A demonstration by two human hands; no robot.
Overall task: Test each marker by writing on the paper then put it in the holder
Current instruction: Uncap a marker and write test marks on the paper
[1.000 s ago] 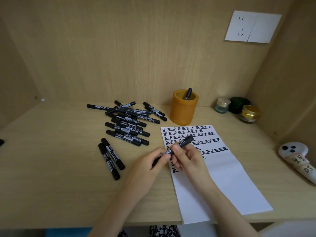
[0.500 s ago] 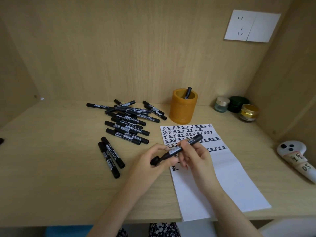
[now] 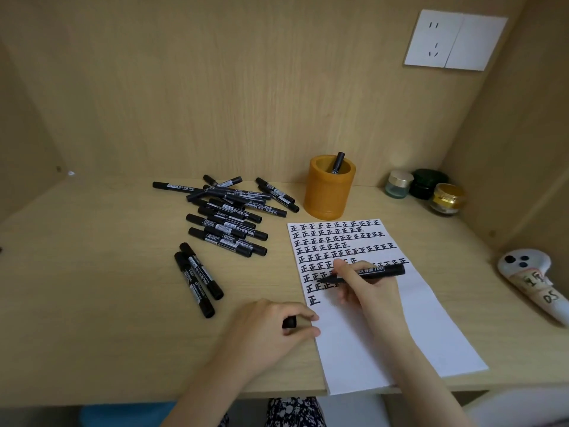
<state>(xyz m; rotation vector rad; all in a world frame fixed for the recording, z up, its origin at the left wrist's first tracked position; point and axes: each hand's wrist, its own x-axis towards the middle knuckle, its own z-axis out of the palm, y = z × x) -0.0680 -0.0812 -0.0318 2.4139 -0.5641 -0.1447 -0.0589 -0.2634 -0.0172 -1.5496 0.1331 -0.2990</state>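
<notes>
I see the right hand (image 3: 366,288) over the upper half of the paper (image 3: 425,334), with the wrist coming in from the lower right. Its thumb and fingers pinch an uncapped marker (image 3: 381,269) near the front. The marker lies low and nearly flat, tail to the right, nib pointing left into the lowest rows of written characters. The left hand (image 3: 271,331) rests on the worktop (image 3: 92,288) at the paper's left edge, fingers curled round a black cap (image 3: 289,322). The holder (image 3: 328,192) stands just beyond the paper's top edge, well apart from both hands.

I cannot tell whether the nib touches the sheet, because it is black against black ink. Only the cap's end shows between the fingers. A second marker (image 3: 338,161) in the holder shows just its top. Both forearms are cut off at the bottom of the view.
</notes>
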